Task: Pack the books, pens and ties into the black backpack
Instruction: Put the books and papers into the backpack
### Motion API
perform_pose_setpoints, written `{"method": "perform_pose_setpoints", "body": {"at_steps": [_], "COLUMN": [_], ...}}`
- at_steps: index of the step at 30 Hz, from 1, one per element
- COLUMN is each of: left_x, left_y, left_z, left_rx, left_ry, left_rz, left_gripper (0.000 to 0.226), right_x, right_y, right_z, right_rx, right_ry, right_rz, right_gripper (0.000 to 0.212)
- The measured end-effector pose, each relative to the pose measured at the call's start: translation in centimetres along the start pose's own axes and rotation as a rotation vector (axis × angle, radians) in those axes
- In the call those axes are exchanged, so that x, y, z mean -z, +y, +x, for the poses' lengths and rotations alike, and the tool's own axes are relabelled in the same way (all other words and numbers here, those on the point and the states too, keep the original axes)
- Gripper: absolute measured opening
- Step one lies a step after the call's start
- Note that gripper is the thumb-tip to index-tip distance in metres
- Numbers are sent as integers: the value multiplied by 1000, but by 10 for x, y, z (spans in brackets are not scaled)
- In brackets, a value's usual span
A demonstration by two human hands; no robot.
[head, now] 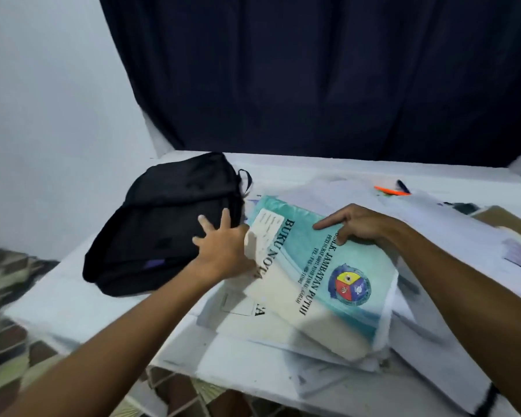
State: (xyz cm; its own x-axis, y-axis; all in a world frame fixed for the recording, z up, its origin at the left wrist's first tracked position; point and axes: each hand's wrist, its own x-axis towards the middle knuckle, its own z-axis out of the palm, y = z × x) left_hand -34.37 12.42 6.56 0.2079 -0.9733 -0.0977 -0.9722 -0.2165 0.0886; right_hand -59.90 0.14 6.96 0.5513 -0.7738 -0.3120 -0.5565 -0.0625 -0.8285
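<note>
Both forearms reach in from the near edge toward a heap of books, and the teal notebook (322,275) on top of that heap serves as the landmark. It lies slanted across a messy stack of white papers and other books (253,326) on the white table (73,311). Left of the notebook, just beside its far corner, sits the black backpack (163,230), slumped and apparently still zipped, though blur makes that hard to confirm. Beyond the notebook to the right, well apart, an orange pen (393,191) and a dark pen (402,185) lie near the table's back edge.

At the notebook's left edge the left hand (223,245) has its fingers spread, fingertips touching the backpack; the thumb seems tucked under the lifted cover corner, but I cannot tell for certain. Resting on the notebook's far part, the right hand (358,224) lies flat with its index finger stretched along the cover and the others loosely bent, pressing rather than pinching.

Judging by its curl, the notebook is thin, light and floppy with a slick cover; it should sag if lifted by a corner, so taking it along the spine, thumb above and fingers beneath, looks safest. No ties are visible.
</note>
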Motion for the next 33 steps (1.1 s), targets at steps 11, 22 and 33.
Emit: {"method": "perform_pose_setpoints", "body": {"at_steps": [11, 22, 33], "left_x": [-75, -117, -130], "left_y": [-30, -68, -70], "left_z": [26, 48, 48], "left_rx": [-643, -716, -661], "left_ry": [0, 29, 85], "left_rz": [10, -113, -345], "left_gripper": [96, 78, 82], "right_x": [-44, -115, -94], "right_y": [-3, 60, 49], "right_z": [23, 10, 29], "right_rx": [74, 283, 122], "right_ry": [-2, 424, 490], "right_rz": [-847, -1015, -1050], "right_gripper": [55, 44, 79]}}
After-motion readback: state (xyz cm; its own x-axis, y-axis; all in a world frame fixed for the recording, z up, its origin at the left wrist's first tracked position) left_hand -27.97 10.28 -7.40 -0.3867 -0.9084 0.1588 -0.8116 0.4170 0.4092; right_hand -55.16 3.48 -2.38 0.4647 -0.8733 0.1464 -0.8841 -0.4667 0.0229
